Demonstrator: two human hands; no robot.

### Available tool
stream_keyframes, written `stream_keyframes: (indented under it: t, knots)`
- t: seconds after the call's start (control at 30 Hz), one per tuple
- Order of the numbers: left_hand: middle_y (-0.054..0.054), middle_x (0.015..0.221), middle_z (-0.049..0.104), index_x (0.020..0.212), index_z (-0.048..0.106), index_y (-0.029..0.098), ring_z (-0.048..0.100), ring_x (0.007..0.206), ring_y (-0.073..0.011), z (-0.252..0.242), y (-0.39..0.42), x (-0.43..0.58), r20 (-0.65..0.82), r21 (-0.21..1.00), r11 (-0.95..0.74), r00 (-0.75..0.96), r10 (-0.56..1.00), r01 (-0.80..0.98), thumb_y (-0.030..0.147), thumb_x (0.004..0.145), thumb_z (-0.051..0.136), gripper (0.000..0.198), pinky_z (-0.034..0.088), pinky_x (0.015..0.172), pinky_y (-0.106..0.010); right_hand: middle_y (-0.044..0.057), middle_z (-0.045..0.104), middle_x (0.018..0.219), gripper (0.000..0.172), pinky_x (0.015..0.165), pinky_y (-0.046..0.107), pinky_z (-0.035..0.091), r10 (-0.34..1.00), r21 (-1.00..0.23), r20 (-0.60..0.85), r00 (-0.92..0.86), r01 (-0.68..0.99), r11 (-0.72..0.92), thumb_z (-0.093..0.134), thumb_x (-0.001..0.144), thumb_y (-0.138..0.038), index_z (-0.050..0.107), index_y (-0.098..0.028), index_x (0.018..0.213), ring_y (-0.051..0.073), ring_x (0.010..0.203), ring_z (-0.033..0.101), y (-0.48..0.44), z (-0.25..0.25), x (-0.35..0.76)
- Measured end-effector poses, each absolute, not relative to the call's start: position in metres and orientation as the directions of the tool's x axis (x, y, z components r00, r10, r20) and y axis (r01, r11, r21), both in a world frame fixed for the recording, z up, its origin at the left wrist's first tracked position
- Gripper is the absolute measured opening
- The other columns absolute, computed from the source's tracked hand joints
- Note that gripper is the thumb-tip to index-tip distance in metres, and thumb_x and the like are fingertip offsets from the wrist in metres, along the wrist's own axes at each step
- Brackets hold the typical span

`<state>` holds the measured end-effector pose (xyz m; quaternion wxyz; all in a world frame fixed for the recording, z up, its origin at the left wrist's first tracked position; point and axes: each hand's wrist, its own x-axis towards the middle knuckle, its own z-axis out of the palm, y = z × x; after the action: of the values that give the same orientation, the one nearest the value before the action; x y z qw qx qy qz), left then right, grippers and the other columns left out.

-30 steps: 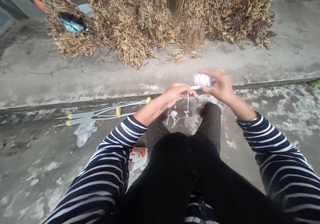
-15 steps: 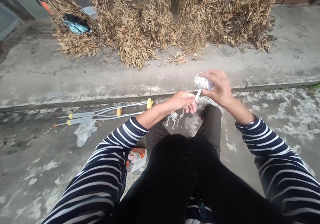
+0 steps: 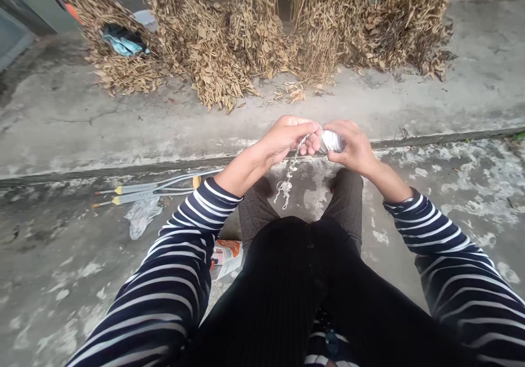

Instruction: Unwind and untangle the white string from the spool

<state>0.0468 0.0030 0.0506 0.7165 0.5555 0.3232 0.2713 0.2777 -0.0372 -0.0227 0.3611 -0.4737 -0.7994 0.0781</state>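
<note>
My right hand (image 3: 353,145) grips a spool of white cord (image 3: 333,141), fingers wrapped over its far side and thumb below. Close on its left, my left hand (image 3: 289,137) pinches the white cord between thumb and fingers. From the left hand a loose, tangled length of cord (image 3: 285,185) dangles over the ground between my knees. The fingertips of both hands are near each other at the spool's left end; whether they touch is hard to see.
Dried plant bundles (image 3: 221,55) lean along the wall on a raised concrete ledge (image 3: 184,121). Crutches (image 3: 143,187) and a crumpled clear plastic bag (image 3: 141,216) lie on the ground at left. Beside my left leg is a white and orange bag (image 3: 227,257). A blue and black cloth (image 3: 124,40) rests on the plants.
My left hand has risen toward the spool, and the dangling cord has come up with it. The spool has turned in my right hand and the hands are closer together.
</note>
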Motion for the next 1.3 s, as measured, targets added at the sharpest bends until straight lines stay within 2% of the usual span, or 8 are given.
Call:
stream_keyframes:
  t: [0.2, 0.43, 0.53, 0.6, 0.67, 0.9, 1.13, 1.3]
  knots:
    - [-0.003, 0.060, 0.069, 0.077, 0.067, 0.010, 0.061, 0.048, -0.0063, 0.048, 0.018, 0.052, -0.183, 0.970, 0.244, 0.606, 0.774, -0.018, 0.029, 0.100, 0.071, 0.030, 0.040, 0.050, -0.018, 0.010, 0.073, 0.134, 0.057, 0.106, 0.057, 0.055, 0.854, -0.563, 0.415, -0.314, 0.649, 0.511, 0.074, 0.077, -0.030, 0.070, -0.024, 0.134, 0.037, 0.122, 0.067, -0.038, -0.023, 0.274]
    - [-0.003, 0.056, 0.065, 0.071, 0.064, 0.010, 0.056, 0.045, -0.0059, 0.045, 0.027, 0.052, -0.184, 0.983, 0.143, 0.529, 0.829, 0.117, 0.035, 0.098, 0.075, 0.037, 0.040, 0.051, -0.018, 0.012, 0.070, 0.139, 0.059, 0.106, 0.059, 0.053, 0.873, -0.495, 0.362, -0.327, 0.726, 0.477, 0.071, 0.079, -0.029, 0.068, -0.024, 0.138, 0.038, 0.125, 0.065, -0.041, -0.027, 0.271]
    - [0.001, 0.050, 0.059, 0.077, 0.069, 0.010, 0.050, 0.042, -0.0054, 0.048, 0.033, 0.040, -0.180, 0.964, 0.042, 0.524, 0.832, 0.263, 0.024, 0.092, 0.081, 0.024, 0.037, 0.051, -0.019, 0.013, 0.070, 0.137, 0.058, 0.102, 0.059, 0.055, 0.888, -0.457, 0.311, -0.339, 0.766, 0.452, 0.073, 0.080, -0.031, 0.071, -0.025, 0.138, 0.039, 0.124, 0.064, -0.042, -0.028, 0.275]
    - [0.003, 0.049, 0.057, 0.087, 0.074, 0.010, 0.049, 0.041, -0.0063, 0.051, 0.036, 0.030, -0.206, 0.939, -0.004, 0.573, 0.793, 0.344, 0.015, 0.085, 0.084, 0.011, 0.038, 0.052, -0.020, 0.013, 0.071, 0.136, 0.059, 0.102, 0.059, 0.055, 0.897, -0.446, 0.275, -0.345, 0.781, 0.437, 0.074, 0.080, -0.031, 0.071, -0.023, 0.139, 0.040, 0.125, 0.064, -0.041, -0.029, 0.280]
    - [0.003, 0.049, 0.057, 0.090, 0.078, 0.012, 0.050, 0.041, -0.0082, 0.053, 0.038, 0.020, -0.268, 0.908, -0.036, 0.645, 0.715, 0.417, 0.009, 0.081, 0.083, 0.011, 0.038, 0.052, -0.022, 0.014, 0.072, 0.136, 0.061, 0.104, 0.059, 0.054, 0.902, -0.437, 0.262, -0.344, 0.790, 0.429, 0.075, 0.080, -0.031, 0.070, -0.020, 0.140, 0.040, 0.124, 0.065, -0.038, -0.030, 0.284]
    - [0.000, 0.050, 0.062, 0.062, 0.073, 0.015, 0.053, 0.041, -0.0092, 0.044, 0.031, 0.011, -0.427, 0.819, -0.112, 0.729, 0.535, 0.562, 0.014, 0.072, 0.084, 0.015, 0.032, 0.047, -0.021, 0.016, 0.072, 0.133, 0.066, 0.103, 0.060, 0.054, 0.903, -0.348, 0.300, -0.308, 0.846, 0.404, 0.076, 0.080, -0.038, 0.066, -0.019, 0.142, 0.042, 0.120, 0.063, -0.035, -0.026, 0.282]
    - [-0.005, 0.058, 0.070, 0.066, 0.075, 0.014, 0.051, 0.041, -0.0066, 0.049, 0.004, 0.018, -0.446, 0.875, -0.027, 0.827, 0.342, 0.483, 0.027, 0.087, 0.075, 0.025, 0.029, 0.040, -0.019, 0.015, 0.070, 0.132, 0.058, 0.105, 0.057, 0.052, 0.885, -0.301, 0.371, -0.283, 0.864, 0.402, 0.072, 0.081, -0.033, 0.066, -0.020, 0.137, 0.040, 0.121, 0.061, -0.039, -0.013, 0.287]
    - [-0.008, 0.069, 0.073, 0.065, 0.069, 0.013, 0.062, 0.050, -0.0086, 0.036, -0.016, 0.012, -0.386, 0.921, 0.229, 0.809, 0.442, 0.315, 0.022, 0.088, 0.065, 0.025, 0.044, 0.047, -0.019, 0.014, 0.068, 0.135, 0.056, 0.109, 0.059, 0.050, 0.838, -0.278, 0.466, -0.285, 0.852, 0.444, 0.067, 0.083, -0.030, 0.063, -0.022, 0.138, 0.038, 0.125, 0.059, -0.044, -0.011, 0.287]
